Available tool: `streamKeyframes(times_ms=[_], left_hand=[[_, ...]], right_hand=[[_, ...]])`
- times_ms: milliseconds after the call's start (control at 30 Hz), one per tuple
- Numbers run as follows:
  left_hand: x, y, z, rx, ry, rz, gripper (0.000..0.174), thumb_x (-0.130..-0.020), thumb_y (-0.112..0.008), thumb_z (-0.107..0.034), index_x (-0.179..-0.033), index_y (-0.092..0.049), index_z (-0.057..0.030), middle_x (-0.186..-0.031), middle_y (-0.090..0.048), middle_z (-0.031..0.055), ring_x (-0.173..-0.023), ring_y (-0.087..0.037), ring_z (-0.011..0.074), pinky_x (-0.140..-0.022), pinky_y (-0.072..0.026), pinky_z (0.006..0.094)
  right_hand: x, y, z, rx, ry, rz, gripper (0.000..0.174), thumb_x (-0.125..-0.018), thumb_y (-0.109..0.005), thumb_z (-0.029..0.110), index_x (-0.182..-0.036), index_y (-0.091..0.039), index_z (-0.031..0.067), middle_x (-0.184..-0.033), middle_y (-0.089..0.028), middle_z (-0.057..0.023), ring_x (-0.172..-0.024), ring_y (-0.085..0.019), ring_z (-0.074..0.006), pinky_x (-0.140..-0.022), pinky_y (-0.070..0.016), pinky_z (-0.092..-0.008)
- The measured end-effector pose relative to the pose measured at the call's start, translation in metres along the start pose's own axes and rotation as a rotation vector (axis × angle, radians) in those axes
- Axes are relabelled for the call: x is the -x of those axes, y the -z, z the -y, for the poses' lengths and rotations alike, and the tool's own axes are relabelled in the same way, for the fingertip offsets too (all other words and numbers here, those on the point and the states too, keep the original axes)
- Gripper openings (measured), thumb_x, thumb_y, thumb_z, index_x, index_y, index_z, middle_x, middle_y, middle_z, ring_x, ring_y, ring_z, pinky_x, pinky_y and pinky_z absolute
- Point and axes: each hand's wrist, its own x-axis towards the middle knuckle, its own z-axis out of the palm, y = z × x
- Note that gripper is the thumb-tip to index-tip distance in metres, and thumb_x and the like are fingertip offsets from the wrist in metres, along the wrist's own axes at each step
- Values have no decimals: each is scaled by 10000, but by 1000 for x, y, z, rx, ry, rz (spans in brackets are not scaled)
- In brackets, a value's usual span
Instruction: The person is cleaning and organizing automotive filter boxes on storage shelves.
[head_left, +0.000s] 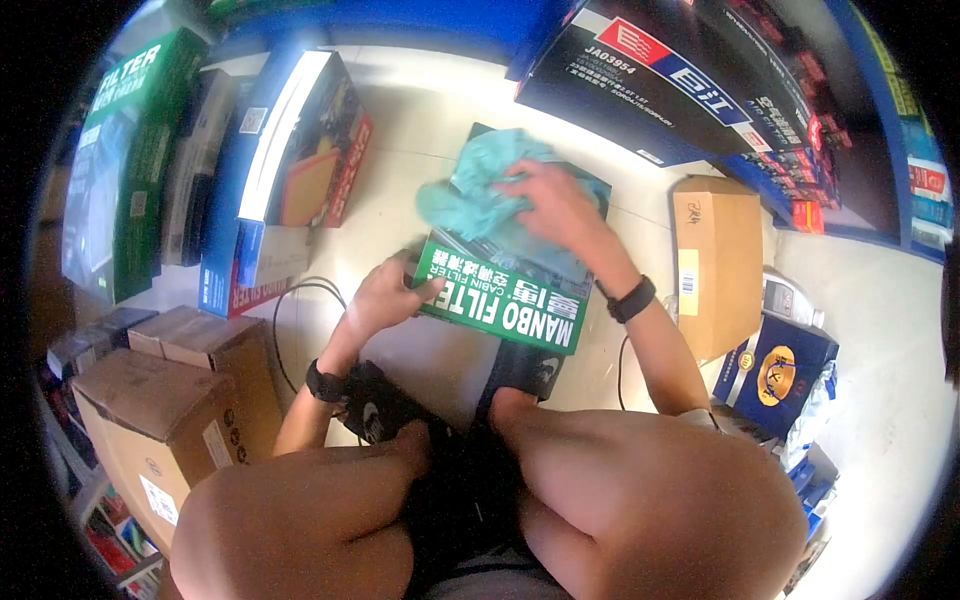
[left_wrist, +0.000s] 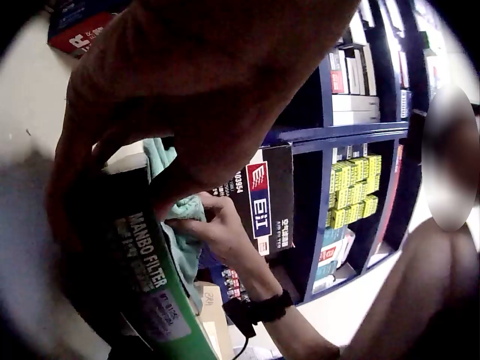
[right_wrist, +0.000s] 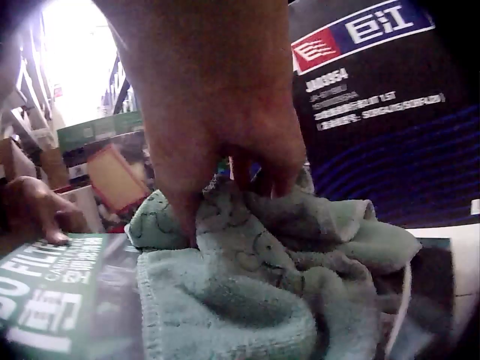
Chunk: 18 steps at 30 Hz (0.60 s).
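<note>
Right hand [head_left: 556, 205] pinches cloth [head_left: 470, 185]; left [head_left: 384, 297] apparently grips box [head_left: 497, 300].

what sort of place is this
Probably an auto parts shop or stockroom: there's a green MANBO FILTER box, a black box printed AIR FILTER, and blue shelves stocked with small yellow boxes.
</note>
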Motion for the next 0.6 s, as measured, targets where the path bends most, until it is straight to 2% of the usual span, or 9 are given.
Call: streamKeyframes(times_ms=[67,133,200,267,367,433,500,600], left_hand=[[4,5,-12,-11,22,36,535,-978,-765,-358,-1292,-658,62,-989,-771,194,-783,-758,257,-723,-597,376],[8,8,-22,98,104,17,529,-970,-773,-346,-1288,-670,64,-1042,-778,200,-837,-763,249,-748,-597,374],[-2,9,-10,89,90,-2,519,-967,-775,-333,-1288,-675,61,-1047,-783,193,-859,-762,242,-756,-594,367],[-6,9,-2,79,76,-21,509,-964,-778,-321,-1289,-680,59,-1053,-787,187,-881,-762,236,-765,-590,360],[0,15,-22,72,76,-32,522,-959,-780,-314,-1294,-673,71,-1044,-791,190,-884,-760,231,-781,-578,345],[3,16,-25,190,11,-13,607,-938,-823,-368,-1283,-661,103,-1028,-763,193,-854,-738,220,-725,-594,339],[1,19,-28,117,49,-11,580,-933,-826,-363,-1251,-678,100,-1028,-765,186,-852,-736,214,-721,-589,340],[-7,18,-11,58,55,-30,546,-920,-833,-362,-1191,-704,94,-1020,-768,172,-835,-729,210,-709,-578,345]], right_hand=[[9,16,-24,120,-166,-29,535,-766,-800,55,-1280,-797,201,-1281,-704,-108,-1110,-706,-352,-1009,-565,-443],[14,28,-46,117,-210,-13,541,-771,-802,54,-1295,-787,186,-1292,-698,-111,-1124,-700,-356,-1012,-563,-439],[15,31,-50,111,-255,2,547,-776,-805,53,-1310,-776,170,-1303,-692,-115,-1139,-694,-360,-1014,-562,-436],[12,36,-47,101,-225,61,563,-780,-818,84,-1337,-750,133,-1334,-673,-128,-1166,-681,-369,-1019,-558,-434],[14,35,-41,82,-194,44,576,-778,-824,138,-1347,-737,111,-1347,-660,-137,-1192,-672,-362,-1028,-550,-440],[13,34,-31,49,-172,52,582,-779,-821,160,-1353,-734,116,-1350,-655,-135,-1193,-672,-355,-1034,-546,-443],[12,31,-16,14,-148,61,588,-781,-817,181,-1359,-732,122,-1353,-651,-132,-1195,-673,-348,-1039,-542,-446],[3,21,28,-139,35,138,586,-792,-814,200,-1367,-720,129,-1333,-622,-141,-1190,-663,-367,-1051,-534,-469]])
